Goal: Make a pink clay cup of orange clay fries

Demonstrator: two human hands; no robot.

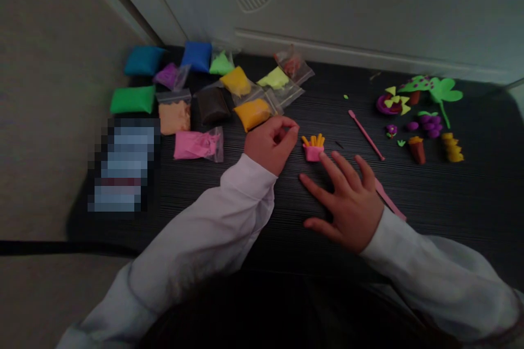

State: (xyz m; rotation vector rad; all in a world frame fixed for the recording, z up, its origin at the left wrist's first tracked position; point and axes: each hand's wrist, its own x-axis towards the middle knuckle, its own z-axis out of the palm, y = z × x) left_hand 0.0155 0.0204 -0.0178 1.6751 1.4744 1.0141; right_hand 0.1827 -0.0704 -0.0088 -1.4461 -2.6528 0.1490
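A small clay model of French fries (314,148), yellow sticks in a pink box, stands upright on the dark table between my hands. My left hand (272,144) is just left of it, thumb and forefinger pinched together; anything between them is too small to make out. My right hand (347,202) is spread with its palm down, one fingertip at the box's lower right corner; whether it touches I cannot tell. A thin dark bit (339,144) lies right of the fries. Partly behind my right hand is a pink modelling tool (391,200).
Bags of coloured clay, including an orange-yellow bag (254,113) and a pink bag (196,144), lie at the left. A phone with a blurred screen (125,166) is beyond them. Rightward are another pink tool (366,135), a purple bowl (391,103), clay grapes (430,125) and a brown cup (416,150).
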